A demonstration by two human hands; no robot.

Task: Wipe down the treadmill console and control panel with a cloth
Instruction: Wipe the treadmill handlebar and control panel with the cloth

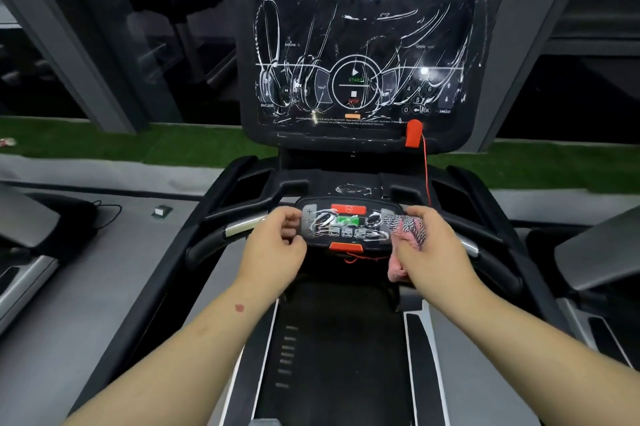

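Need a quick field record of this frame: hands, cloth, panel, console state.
left hand: left hand with curled fingers at the left edge of the control panel
right hand: right hand grips the cloth at the panel's right end
cloth: pink, with black-and-white pattern, bunched, part hanging below the hand
control panel: white streaks across the buttons
console screen: console covered in white streaks
safety key: red clip at the console's lower right, with cord hanging down

- Dim room, dark behind the treadmill.
- A bright glare spot sits on the console screen (363,58), right of centre.
- Forearms are evenly lit from above.
- Wide-angle bending at the edges; fine print is soft.
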